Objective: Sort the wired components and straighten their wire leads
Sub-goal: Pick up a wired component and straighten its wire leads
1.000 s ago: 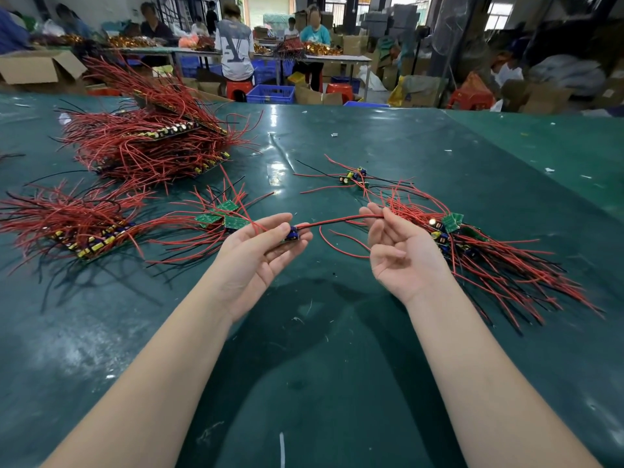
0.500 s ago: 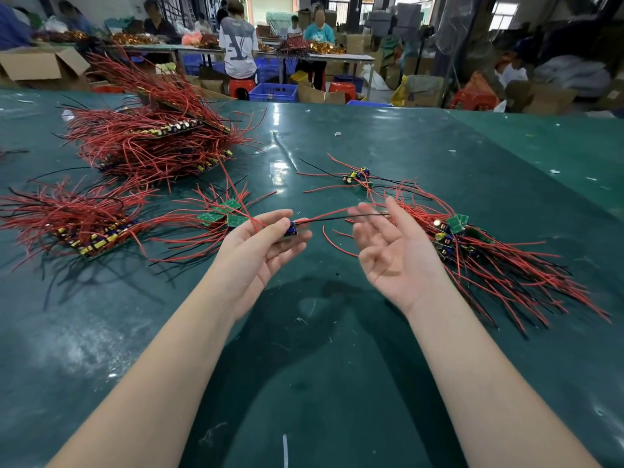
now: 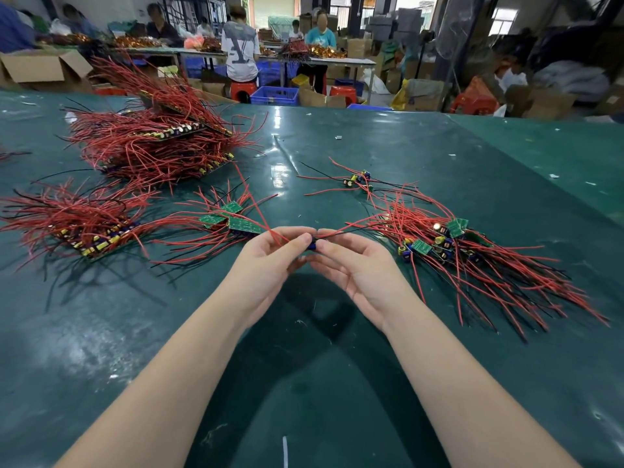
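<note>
A small blue-bodied wired component [image 3: 311, 245] sits just above the middle of the frame, held over the dark green tabletop [image 3: 304, 383] between the fingertips of both hands. The left hand [image 3: 270, 261] comes in from the lower left, palm turned up and inward, its thumb and forefinger pinching the component's left side; a long red wire lead [image 3: 256, 204] runs from that pinch up and to the left across the frame. The right hand [image 3: 358, 268] comes in from the lower right, palm also turned upward, its fingertips closed on the component's right side, so the two hands meet almost tip to tip around it. From the right-hand side a red lead and a thin black lead [image 3: 347, 228] trail off to the right.

Just left of the hands lies a small cluster of green circuit boards with red wires [image 3: 229, 217]. At the left edge is a flat spread pile of red-wired components [image 3: 84, 224], and above it, in the upper left, a taller stacked heap of red-wired boards [image 3: 158, 143]. To the right of the hands a loose tangle of red- and black-wired components [image 3: 472, 258] fans toward the lower right, and a few separate pieces [image 3: 358, 180] lie above centre. People stand at long worktables [image 3: 337, 60] across the top of the frame.
</note>
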The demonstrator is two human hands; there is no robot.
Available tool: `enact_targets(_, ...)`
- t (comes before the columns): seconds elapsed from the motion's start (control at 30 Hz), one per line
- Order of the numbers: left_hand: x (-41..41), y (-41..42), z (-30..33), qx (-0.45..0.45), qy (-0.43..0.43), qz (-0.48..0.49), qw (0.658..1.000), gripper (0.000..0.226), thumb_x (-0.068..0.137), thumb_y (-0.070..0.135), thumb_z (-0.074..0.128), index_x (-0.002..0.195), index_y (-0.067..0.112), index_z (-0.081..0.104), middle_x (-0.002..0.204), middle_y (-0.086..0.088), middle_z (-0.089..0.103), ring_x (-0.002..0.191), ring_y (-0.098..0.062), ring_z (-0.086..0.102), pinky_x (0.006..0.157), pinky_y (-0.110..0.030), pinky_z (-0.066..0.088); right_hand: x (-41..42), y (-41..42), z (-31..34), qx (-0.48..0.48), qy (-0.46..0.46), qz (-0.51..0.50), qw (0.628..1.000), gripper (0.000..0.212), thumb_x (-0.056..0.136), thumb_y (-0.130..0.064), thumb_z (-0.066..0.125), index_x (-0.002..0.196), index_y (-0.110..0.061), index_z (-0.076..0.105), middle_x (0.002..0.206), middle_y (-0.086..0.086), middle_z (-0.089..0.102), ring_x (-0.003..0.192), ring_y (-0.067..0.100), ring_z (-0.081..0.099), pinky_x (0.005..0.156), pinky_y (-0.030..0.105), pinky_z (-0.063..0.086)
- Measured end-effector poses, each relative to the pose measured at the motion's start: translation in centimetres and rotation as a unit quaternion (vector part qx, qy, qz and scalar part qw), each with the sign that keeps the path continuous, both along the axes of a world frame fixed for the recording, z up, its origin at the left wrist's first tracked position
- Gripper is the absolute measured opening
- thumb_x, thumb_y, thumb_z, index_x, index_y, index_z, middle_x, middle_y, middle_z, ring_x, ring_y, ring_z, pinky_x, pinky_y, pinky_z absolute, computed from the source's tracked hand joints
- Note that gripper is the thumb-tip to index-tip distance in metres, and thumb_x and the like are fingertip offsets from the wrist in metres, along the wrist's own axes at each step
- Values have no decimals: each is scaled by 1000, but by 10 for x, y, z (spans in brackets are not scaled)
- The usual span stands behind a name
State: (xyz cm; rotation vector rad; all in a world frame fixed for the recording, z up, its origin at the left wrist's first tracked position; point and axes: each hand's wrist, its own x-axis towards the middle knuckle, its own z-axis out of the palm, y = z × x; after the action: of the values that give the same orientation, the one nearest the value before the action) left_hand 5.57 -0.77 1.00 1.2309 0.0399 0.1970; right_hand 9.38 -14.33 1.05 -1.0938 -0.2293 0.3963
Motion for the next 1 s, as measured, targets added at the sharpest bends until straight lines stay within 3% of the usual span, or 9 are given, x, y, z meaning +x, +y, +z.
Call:
enact_targets(0.23,2,1,2,-74,30,16,997,13,93,1,53,91,3,66,71,0,70,65,-4,64,67,-13,53,1,-3,6,-1,16,-21,1000,13,92,-4,58,95,-9,69,84,6,74,69,17,71,60,23,56)
enact_targets(0.8,-2,0,2,-23,26,15,999,12,89,2,58,91,5,69,76,-1,72,69,-4,65,70,-14,54,2,-3,5,-19,-21,-98,995,13,82,6,68,79,-7,69,72,4,71,64,17,69,62,21,56)
enact_targets(1.0,-2,0,1,3,23,34,999,12,89,1,60,91,7,71,77,-1,72,70,-6,64,70,-15,53,5,-5,3,4,11,-71,997,16,81,8,67,80,-8,69,73,5,70,66,16,69,63,21,55)
